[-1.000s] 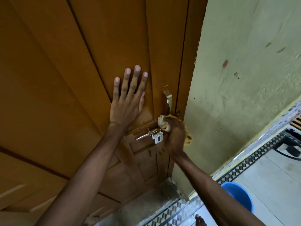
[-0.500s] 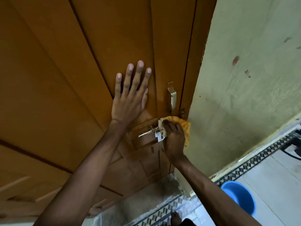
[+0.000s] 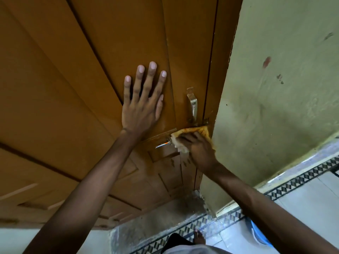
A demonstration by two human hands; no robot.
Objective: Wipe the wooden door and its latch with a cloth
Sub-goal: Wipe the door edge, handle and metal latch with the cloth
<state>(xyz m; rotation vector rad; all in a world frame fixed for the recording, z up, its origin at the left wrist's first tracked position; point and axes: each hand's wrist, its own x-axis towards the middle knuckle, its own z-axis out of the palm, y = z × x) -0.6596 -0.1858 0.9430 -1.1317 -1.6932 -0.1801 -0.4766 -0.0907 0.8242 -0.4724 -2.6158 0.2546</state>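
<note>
Latch [image 3: 163, 144]: bolt runs sideways near the door [image 3: 73, 88] right edge, tip jutting left of the cloth [image 3: 199, 130]
Right hand [image 3: 199, 149]: nearer, gripping cloth over it
Left hand [image 3: 142, 105]: flat, fingers spread, on door

bare forearms, bare foot [image 3: 199, 236], grey garment [image 3: 190, 249]
</note>
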